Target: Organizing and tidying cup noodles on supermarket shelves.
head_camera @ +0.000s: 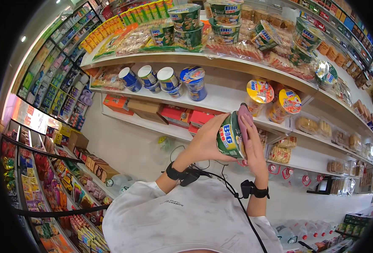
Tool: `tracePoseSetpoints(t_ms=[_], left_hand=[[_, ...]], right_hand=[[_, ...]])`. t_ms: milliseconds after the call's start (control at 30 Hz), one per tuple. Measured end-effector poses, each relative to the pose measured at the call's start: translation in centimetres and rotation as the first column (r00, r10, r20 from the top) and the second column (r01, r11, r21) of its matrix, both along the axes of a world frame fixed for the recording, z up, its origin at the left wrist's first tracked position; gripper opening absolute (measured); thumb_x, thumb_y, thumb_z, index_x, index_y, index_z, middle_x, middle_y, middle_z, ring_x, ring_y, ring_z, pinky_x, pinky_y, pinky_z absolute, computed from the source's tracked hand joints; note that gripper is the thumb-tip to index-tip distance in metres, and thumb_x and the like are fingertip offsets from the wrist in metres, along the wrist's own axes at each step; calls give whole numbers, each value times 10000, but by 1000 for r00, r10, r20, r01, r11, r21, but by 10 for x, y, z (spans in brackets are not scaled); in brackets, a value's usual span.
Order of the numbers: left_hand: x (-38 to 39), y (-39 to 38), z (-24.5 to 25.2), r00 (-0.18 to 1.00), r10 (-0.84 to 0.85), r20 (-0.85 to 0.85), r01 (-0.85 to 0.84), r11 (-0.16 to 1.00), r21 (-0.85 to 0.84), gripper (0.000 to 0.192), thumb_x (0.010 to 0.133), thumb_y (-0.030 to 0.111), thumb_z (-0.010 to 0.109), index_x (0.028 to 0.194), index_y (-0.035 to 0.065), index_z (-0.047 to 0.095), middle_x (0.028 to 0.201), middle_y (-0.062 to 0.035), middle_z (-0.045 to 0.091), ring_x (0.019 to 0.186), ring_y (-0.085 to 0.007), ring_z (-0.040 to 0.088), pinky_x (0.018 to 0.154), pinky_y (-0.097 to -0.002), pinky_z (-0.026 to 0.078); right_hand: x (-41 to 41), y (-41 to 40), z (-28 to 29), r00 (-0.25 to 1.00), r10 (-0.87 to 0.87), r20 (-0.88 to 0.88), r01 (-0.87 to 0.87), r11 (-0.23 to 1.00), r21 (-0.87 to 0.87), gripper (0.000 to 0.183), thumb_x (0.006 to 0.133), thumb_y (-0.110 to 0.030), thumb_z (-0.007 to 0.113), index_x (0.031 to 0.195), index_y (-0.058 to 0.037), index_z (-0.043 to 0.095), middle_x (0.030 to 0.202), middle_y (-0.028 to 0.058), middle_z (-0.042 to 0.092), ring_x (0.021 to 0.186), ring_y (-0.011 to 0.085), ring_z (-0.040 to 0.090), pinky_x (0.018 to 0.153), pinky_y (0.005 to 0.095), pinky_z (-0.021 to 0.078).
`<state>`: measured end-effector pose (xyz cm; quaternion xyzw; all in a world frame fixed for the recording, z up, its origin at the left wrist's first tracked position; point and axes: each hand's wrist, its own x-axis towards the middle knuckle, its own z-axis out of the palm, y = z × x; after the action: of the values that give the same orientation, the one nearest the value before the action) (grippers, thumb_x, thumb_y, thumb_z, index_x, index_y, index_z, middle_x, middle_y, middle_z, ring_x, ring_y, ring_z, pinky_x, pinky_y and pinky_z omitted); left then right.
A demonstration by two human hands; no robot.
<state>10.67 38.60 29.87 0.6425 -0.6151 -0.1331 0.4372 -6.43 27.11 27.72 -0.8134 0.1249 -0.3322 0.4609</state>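
Note:
My left hand (207,139) grips a green instant noodle cup (229,139) from its side, in front of the shelves. The cup is tipped over sideways, with its lettering turned towards me. My right hand (253,145) presses a mauve cloth (245,121) against one end of the cup, which the cloth and fingers hide. Just beyond the hands, two yellow-lidded noodle cups (260,91) stand on the middle shelf. Farther left on that shelf is a blue noodle cup (193,83), beside several stacked blue cups with white tops (167,79).
Stacked green noodle cups (226,22) rest on packaged goods along the top shelf (180,58). Cartons (146,110) fill part of the lower shelf. Large plastic bottles (287,174) stand below at right. Snack racks (51,189) line the left side. Black cables (227,182) hang between my arms.

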Motion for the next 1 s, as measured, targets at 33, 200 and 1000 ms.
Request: tracePoseSetpoints(t_ms=[33, 200, 1000], left_hand=[[9, 0, 1, 1000, -5, -9, 5, 1000, 1, 1168, 495, 402, 952, 1421, -41, 392, 1351, -241, 516, 1266, -380, 515, 1067, -430, 418], [74, 8, -2, 994, -17, -105, 11, 998, -56, 1208, 481, 315, 986, 1459, -15, 358, 1400, -184, 494, 1281, -297, 517, 1082, -382, 401], [313, -2, -35, 729, 60, -682, -179, 978, -105, 821, 801, 331, 821, 1387, -36, 377, 1353, -171, 487, 1253, -227, 479, 1066, -374, 393]], right_hand=[[10, -6, -7, 1000, -3, 22, 1, 997, 78, 511, 1011, -225, 426, 1471, -2, 410, 1551, 199, 355, 1460, 354, 306, 1188, 418, 220], [75, -3, -17, 998, -55, 44, 21, 827, 562, 556, 1046, -329, 382, 1482, 16, 371, 1547, 155, 373, 1439, 276, 338, 1182, 374, 224], [307, 12, -7, 989, -134, -59, 139, 741, 657, 932, 951, -505, 605, 1568, -6, 116, 1528, 141, 350, 1357, 221, 408, 1119, 343, 338]])
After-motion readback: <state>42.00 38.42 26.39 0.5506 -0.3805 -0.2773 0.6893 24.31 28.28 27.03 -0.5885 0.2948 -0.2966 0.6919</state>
